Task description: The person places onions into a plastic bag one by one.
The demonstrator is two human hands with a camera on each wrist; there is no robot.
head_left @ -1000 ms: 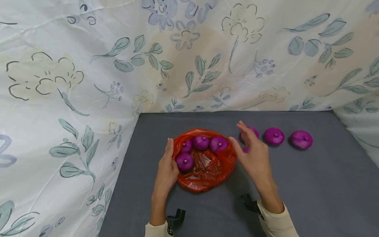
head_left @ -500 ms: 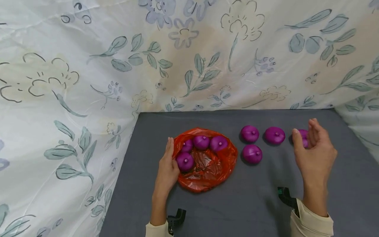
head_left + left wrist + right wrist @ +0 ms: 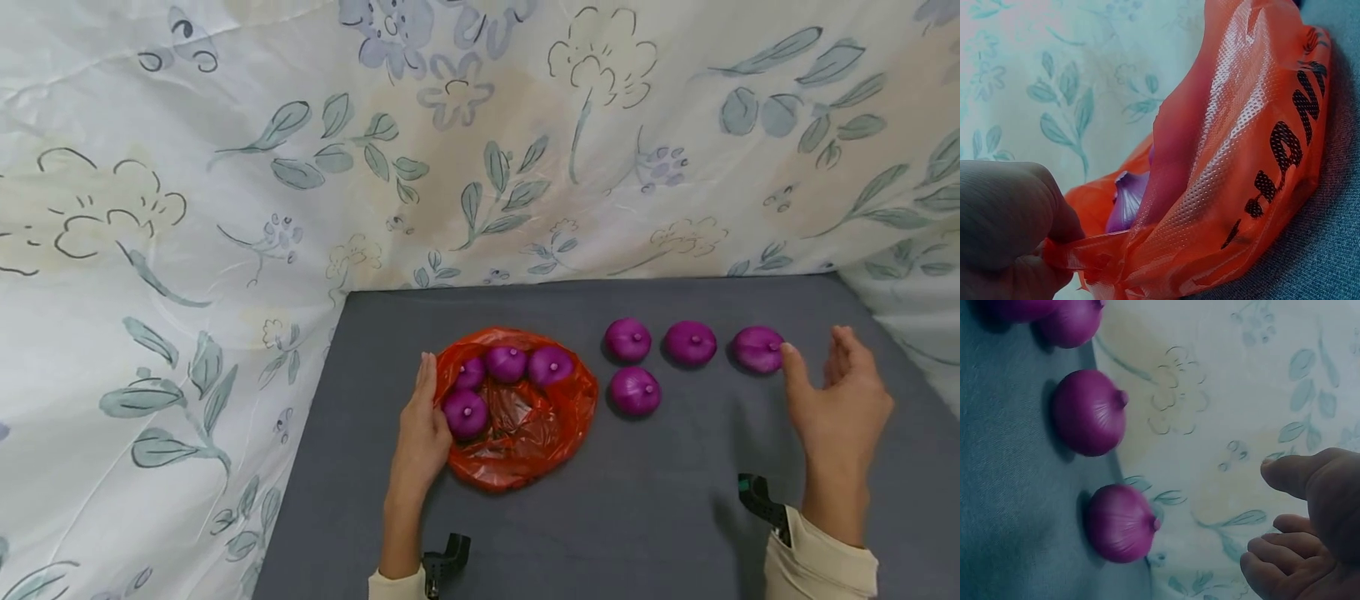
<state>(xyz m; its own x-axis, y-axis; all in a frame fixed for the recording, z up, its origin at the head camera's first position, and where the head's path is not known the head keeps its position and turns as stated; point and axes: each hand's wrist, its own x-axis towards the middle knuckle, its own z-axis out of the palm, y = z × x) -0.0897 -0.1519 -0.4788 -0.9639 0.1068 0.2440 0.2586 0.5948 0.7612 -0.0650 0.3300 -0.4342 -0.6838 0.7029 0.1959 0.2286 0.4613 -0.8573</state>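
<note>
A red plastic bag [image 3: 517,454] with its mouth spread wide holds several purple onions [image 3: 466,413]. My left hand [image 3: 420,437] is at the bag's left side. In the left wrist view the thumb and fingers pinch the bag's rim [image 3: 1094,250], and one onion [image 3: 1129,200] shows inside. My right hand [image 3: 840,408] holds nothing and hovers right of the rightmost loose onion [image 3: 757,349], its thumb tip close beside it. In the right wrist view the fingers are slightly bent, apart from the nearest onion [image 3: 1120,523].
Loose onions [image 3: 690,343] stand in a back row right of the bag, with one more onion [image 3: 635,392] in front of the row's left end. Everything rests on a dark grey cloth-covered table [image 3: 600,533]. A floral curtain [image 3: 510,167] hangs behind and at the sides.
My right hand has moved from the bag's right side across to the right, past the loose onions, to beside the rightmost one. The left hand has stayed at the bag.
</note>
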